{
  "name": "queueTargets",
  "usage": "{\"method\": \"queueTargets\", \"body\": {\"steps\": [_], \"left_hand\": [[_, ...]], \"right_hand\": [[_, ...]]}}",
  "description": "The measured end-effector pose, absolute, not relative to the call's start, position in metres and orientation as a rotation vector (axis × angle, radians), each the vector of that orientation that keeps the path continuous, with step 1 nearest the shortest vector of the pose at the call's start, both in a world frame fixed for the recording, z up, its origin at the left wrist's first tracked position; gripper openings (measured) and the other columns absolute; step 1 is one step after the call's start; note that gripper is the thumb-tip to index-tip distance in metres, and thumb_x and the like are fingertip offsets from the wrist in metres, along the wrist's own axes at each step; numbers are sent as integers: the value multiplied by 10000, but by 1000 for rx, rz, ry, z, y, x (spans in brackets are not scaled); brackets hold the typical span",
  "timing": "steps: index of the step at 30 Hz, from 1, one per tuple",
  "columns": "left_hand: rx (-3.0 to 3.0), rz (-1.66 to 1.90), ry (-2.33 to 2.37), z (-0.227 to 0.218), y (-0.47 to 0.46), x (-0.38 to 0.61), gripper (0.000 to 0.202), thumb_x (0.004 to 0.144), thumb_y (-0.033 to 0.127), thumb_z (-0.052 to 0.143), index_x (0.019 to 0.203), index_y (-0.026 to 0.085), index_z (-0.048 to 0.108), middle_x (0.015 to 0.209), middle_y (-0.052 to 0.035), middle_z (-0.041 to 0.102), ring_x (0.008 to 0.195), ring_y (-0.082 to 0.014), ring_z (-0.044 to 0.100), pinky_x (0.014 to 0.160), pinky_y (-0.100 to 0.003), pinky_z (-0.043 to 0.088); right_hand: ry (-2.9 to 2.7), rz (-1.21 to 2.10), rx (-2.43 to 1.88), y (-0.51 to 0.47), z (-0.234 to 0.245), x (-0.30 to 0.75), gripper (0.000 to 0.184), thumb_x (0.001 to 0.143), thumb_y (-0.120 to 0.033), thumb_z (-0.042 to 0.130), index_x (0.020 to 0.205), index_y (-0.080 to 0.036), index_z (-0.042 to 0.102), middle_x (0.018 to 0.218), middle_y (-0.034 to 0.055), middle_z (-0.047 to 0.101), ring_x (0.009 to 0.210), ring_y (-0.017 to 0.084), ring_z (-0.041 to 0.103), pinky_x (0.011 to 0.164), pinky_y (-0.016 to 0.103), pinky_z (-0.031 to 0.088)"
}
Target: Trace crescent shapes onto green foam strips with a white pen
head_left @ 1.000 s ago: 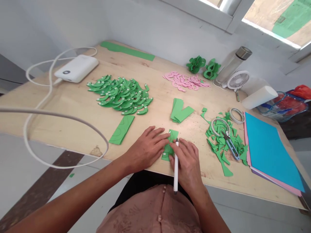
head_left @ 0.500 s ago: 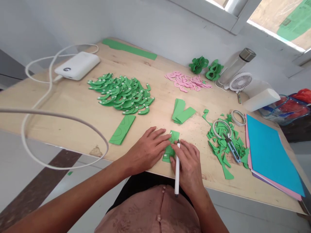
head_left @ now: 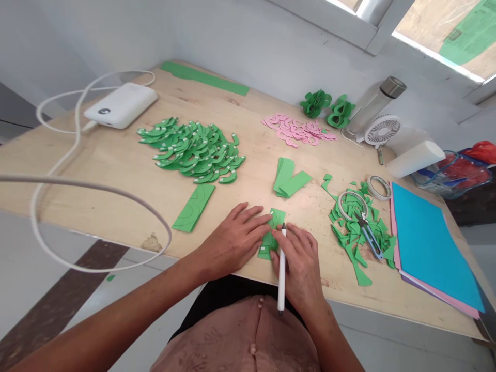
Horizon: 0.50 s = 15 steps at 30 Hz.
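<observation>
A green paper strip with curved lines and small white patches lies near the table's front edge, partly covered by both hands. Flat on its left side rests my left hand, fingers stretched out. My right hand is at the strip's right side, closed around a white pen; the pen's dark tip points away from me. Left of my hands is another green strip with drawn curves. Beyond them lie several plain-looking green strips, stacked and fanned.
A heap of green curved cutouts and pink cutouts lie farther back. At right are green scraps, small snips, tape rolls and coloured sheets. A white cable loops at left from a power bank.
</observation>
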State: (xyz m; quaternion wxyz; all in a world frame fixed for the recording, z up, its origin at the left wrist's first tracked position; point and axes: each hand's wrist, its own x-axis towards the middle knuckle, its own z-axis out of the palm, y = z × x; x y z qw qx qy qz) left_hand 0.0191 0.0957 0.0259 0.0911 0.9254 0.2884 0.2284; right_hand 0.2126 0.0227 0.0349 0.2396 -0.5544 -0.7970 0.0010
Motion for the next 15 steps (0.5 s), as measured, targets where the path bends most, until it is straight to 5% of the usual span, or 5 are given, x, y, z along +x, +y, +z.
{"method": "queueTargets", "body": {"steps": [15], "left_hand": [[2776, 684, 854, 27, 95, 21, 290, 968, 164, 445, 1180, 169, 643, 1385, -94, 619, 1298, -302, 522, 1117, -551, 366]], "right_hand": [[-2186, -15, -1510, 23, 36, 212, 300, 956, -172, 540, 1247, -198, 606, 1182, 102, 714, 1245, 274, 569, 1035, 463, 404]]}}
